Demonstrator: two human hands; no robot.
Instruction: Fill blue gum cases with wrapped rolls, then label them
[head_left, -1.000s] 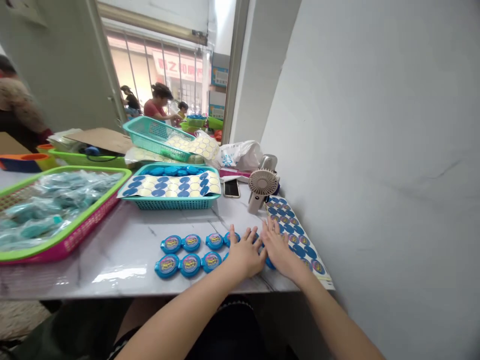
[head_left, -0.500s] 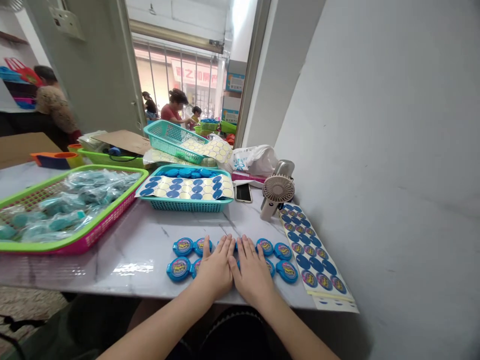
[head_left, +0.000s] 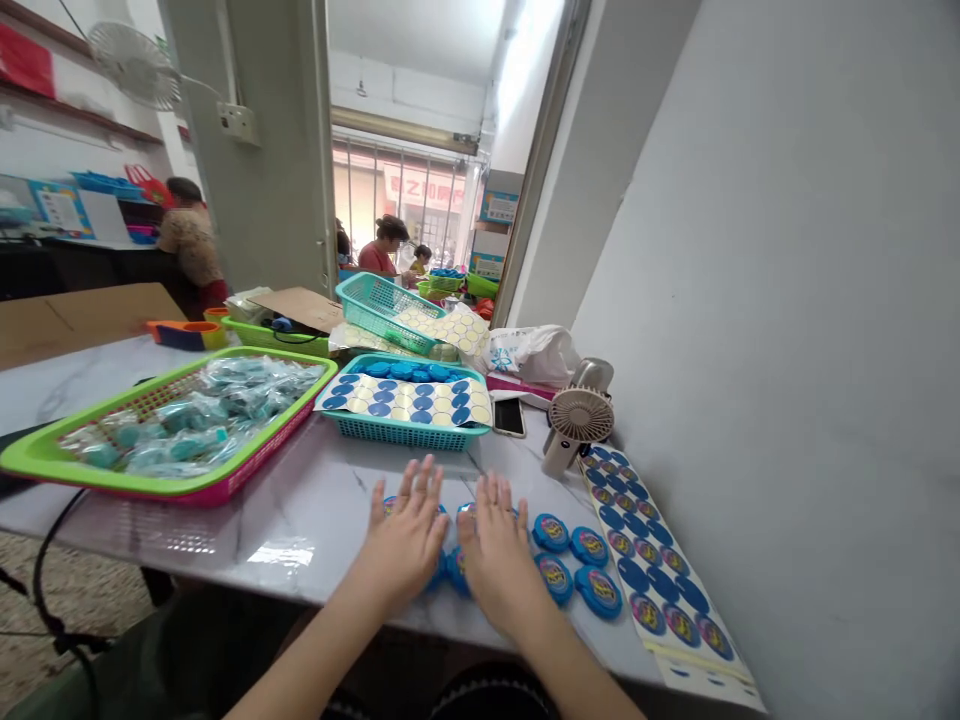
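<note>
Two rows of round blue plastic cases (head_left: 598, 590) with colourful round labels lie near the front edge of the table. My left hand (head_left: 403, 540) is flat over the left part of the rows, its fingers spread and pointing forward. My right hand (head_left: 495, 555) lies palm down over the middle cases with its fingers stretched out. Several cases are partly hidden under both hands; I cannot make out how firmly the palms touch them. Right of the rows lies a sheet of round stickers (head_left: 646, 552), some labels still on it, beside the wall.
A teal basket (head_left: 409, 432) holds blue cases, with a sticker sheet across it. Left of it, a green-rimmed basket (head_left: 180, 487) holds bagged teal items. A small fan (head_left: 579, 418), a phone (head_left: 509, 416) and a white bag (head_left: 534, 352) stand further back. Other people (head_left: 381, 248) sit beyond.
My hands have moved apart; the left one has slid left over the cases. The whole view has shifted, with the table now lower and further right.
</note>
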